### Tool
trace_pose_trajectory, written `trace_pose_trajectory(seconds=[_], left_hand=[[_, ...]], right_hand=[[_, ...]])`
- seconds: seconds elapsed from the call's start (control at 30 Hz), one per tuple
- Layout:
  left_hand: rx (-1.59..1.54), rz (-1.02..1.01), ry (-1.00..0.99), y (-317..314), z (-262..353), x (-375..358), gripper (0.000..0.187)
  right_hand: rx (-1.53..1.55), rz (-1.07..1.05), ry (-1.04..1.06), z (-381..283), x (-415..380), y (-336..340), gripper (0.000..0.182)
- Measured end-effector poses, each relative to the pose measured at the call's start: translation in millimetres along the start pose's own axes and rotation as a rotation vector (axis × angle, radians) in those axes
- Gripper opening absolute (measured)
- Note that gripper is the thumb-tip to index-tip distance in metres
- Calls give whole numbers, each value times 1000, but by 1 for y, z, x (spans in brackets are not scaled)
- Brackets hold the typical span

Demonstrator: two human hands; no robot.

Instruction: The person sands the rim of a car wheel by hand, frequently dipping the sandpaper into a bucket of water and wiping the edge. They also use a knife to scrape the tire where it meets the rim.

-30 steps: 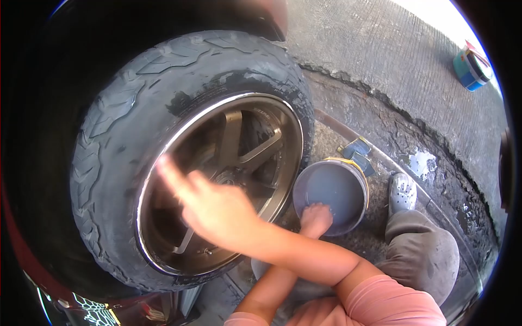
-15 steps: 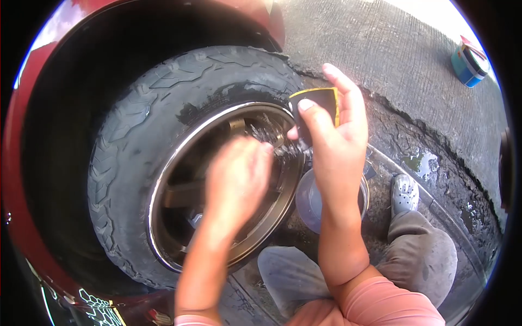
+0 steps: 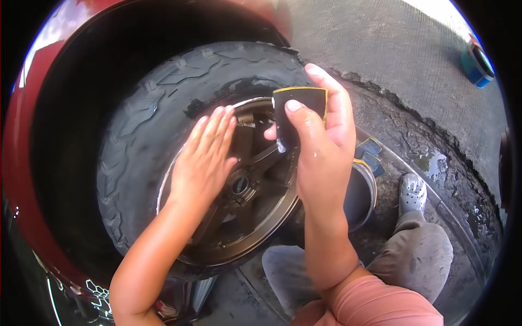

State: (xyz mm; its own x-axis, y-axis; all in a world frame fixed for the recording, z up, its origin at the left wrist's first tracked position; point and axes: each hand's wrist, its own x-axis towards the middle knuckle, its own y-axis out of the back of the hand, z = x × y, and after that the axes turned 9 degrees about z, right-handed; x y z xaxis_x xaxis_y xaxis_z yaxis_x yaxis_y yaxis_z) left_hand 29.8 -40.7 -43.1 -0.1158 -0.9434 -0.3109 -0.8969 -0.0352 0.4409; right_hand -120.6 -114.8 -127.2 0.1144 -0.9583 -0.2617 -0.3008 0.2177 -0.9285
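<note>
My right hand grips a bent piece of black sandpaper with a yellow edge, its thumb pressed on the dark face. A little white foam clings to the sheet's lower corner. Fingers stretched out, my left hand is at the left side of the bronze wheel rim and holds nothing. Whether its palm touches the rim is hidden. Around the rim sits a chunky black tire, wet in patches. The wheel's hub cap shows between my hands.
A bucket stands right of the wheel, partly behind my right forearm. Dark squares with yellowish edges lie by its rim. A blue can stands far right on the concrete. The red fender arches over the tire. My grey clog is beside a puddle.
My left hand has gone from a closed, blurred shape over the spokes to stretched fingers farther left and up by the rim. The right hand has shifted slightly left with the sandpaper.
</note>
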Motion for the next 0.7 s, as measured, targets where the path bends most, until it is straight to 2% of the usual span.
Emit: trace_pose_trajectory(seconds=[0.23,0.33,0.5,0.7], left_hand=[[-186,-80,236,30,0,-82,87],[-217,-114,272,40,3,-107,90],[-238,-80,304,33,11,-110,90],[-211,-38,271,22,14,-74,88]], right_hand=[[-158,-7,-84,22,1,4,39],[-175,-115,-139,28,5,14,31],[-210,-122,-160,39,7,22,30],[-248,-139,-167,36,10,21,33]])
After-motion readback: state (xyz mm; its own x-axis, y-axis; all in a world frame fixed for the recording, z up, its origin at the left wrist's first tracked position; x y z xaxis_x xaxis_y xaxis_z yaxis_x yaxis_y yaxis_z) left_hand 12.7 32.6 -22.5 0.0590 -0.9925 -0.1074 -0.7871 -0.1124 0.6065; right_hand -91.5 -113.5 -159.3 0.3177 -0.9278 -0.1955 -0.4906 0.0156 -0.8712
